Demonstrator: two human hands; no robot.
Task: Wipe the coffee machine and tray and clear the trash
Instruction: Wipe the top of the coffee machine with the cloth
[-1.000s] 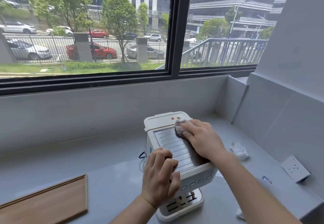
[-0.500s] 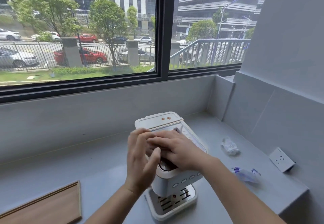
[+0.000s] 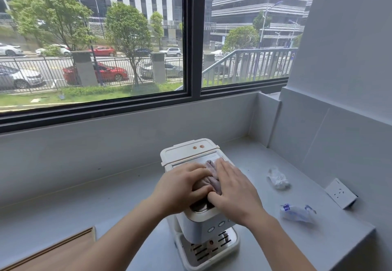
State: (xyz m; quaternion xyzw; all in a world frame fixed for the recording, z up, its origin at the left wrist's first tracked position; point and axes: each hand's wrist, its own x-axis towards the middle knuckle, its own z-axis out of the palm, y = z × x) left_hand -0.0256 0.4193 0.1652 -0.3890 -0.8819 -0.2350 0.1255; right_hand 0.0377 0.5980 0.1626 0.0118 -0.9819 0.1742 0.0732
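Both hands lie flat on the coffee machine top near the counter front edge: left hand and right hand press the cloth between them, its long axis pointing to the window.

A single head-worn wide-angle view looks forward and down from close above the table, facing a window on the far side. Both forearms enter from the near edge. The coffee machine sits near centre; edges bend, probably from lens distortion.
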